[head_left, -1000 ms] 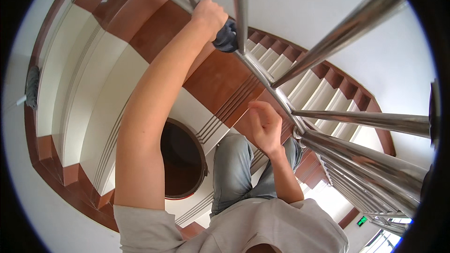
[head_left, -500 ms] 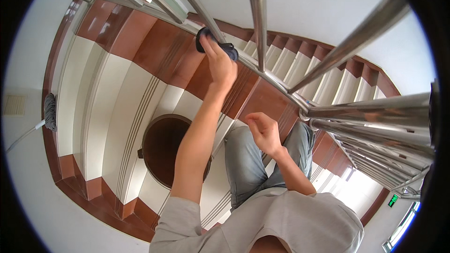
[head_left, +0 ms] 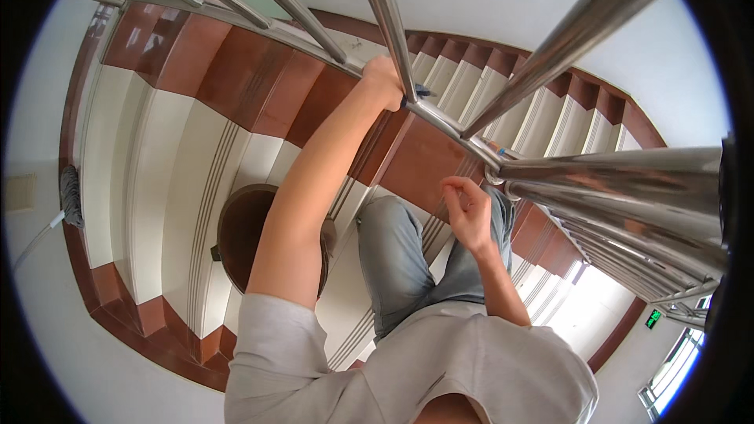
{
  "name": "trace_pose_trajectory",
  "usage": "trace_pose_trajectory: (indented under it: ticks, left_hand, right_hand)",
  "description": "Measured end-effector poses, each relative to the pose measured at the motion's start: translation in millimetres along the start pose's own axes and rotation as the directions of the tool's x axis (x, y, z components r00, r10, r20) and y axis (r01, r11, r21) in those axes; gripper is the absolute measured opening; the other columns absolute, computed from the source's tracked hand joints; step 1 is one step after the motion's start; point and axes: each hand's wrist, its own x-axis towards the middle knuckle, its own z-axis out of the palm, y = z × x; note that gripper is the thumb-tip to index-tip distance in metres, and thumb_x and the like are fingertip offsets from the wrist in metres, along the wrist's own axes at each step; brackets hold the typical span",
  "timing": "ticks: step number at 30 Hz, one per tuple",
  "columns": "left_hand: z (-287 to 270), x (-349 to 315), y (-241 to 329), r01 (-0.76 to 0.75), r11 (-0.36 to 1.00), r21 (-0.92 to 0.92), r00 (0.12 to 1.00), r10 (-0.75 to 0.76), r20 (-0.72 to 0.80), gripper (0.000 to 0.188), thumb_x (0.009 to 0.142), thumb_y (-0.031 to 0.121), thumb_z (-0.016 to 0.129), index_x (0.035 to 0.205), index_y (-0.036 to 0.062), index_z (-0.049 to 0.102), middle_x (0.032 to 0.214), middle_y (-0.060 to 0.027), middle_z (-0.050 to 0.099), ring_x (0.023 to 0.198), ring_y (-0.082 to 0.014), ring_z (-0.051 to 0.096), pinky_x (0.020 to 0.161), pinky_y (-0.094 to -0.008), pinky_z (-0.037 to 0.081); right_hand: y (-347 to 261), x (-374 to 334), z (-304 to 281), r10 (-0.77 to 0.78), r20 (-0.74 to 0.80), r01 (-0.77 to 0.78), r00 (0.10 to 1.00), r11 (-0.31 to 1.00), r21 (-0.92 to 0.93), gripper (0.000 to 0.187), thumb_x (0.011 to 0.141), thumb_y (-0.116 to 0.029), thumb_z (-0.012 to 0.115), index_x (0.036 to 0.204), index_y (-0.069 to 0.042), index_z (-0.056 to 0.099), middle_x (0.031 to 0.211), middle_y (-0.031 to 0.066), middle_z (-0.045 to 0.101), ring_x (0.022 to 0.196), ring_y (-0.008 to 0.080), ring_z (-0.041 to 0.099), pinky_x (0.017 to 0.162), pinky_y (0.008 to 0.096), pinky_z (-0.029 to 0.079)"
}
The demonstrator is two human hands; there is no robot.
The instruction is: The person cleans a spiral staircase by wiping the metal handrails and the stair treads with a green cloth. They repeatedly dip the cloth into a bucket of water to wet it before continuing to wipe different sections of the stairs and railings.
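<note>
My left hand (head_left: pixel 382 82) reaches up to the lower rail (head_left: pixel 440 120) of the stainless steel railing, at the foot of an upright bar (head_left: pixel 385 8). It is closed around a dark cloth (head_left: pixel 422 93), which shows only in part beyond the bar; the fingers are mostly hidden. My right hand (head_left: pixel 470 212) hovers over my jeans-clad knees, fingers loosely bent and slightly apart. Nothing shows in it, and it touches nothing.
A dark round bucket (head_left: pixel 239 228) stands on the stairs, partly behind my left forearm. Against the left wall leans a grey fluffy duster or mop (head_left: pixel 71 196). Another flight of steps (head_left: pixel 542 118) lies beyond the railing. The thick handrail (head_left: pixel 620 177) runs close on the right.
My left hand has moved right along the lower rail with the cloth, from one upright bar to another. The right hand has shifted slightly right, and its fingers have loosened.
</note>
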Motion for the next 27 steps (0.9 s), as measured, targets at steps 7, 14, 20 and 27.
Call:
trace_pose_trajectory:
  ticks: [7,14,20,27]
  left_hand:
    - [1,-8,-9,-0.144,0.982,0.125,0.98,0.159,-0.118,0.021,0.073,0.016,0.07,0.094,0.0137,0.076,0.1,-0.0107,0.076,0.101,-0.0296,0.073,0.082,-0.042,0.057]
    - [23,-36,-35,-0.134,0.948,0.288,0.857,0.256,-0.446,0.044,0.078,0.007,0.069,0.121,0.0156,0.065,0.104,-0.0003,0.07,0.105,-0.0233,0.067,0.091,-0.0408,0.048]
    - [33,-40,-43,-0.071,0.925,0.372,0.9,0.22,-0.375,0.056,0.089,0.017,0.072,0.141,0.0269,0.052,0.12,0.004,0.065,0.121,-0.0169,0.061,0.101,-0.0361,0.044]
    - [41,-63,-53,-0.098,0.943,0.318,0.731,0.284,-0.62,0.057,0.087,0.004,0.059,0.143,0.012,0.053,0.141,-0.0087,0.057,0.133,-0.0244,0.053,0.113,-0.0385,0.041]
  right_hand:
    - [-7,15,89,-0.182,0.204,0.189,0.962,0.982,-0.017,0.045,0.099,-0.018,0.067,0.137,0.002,0.056,0.128,0.0189,0.066,0.098,0.0251,0.07,0.086,0.035,0.055]
    - [-28,-25,186,-0.019,0.791,-0.3,0.612,0.919,0.255,0.067,0.099,-0.029,0.065,0.153,0.003,0.041,0.152,0.022,0.049,0.127,0.031,0.058,0.097,0.0375,0.054]
    - [-28,-63,218,-0.07,0.813,-0.257,0.578,0.93,0.263,0.066,0.1,-0.029,0.064,0.153,0.002,0.039,0.155,0.0223,0.044,0.125,0.0337,0.059,0.097,0.0368,0.054]
    - [-16,-86,255,-0.171,0.776,-0.076,0.607,0.959,0.272,0.059,0.101,-0.032,0.063,0.148,-0.001,0.047,0.15,0.0226,0.049,0.133,0.0371,0.052,0.103,0.0414,0.05]
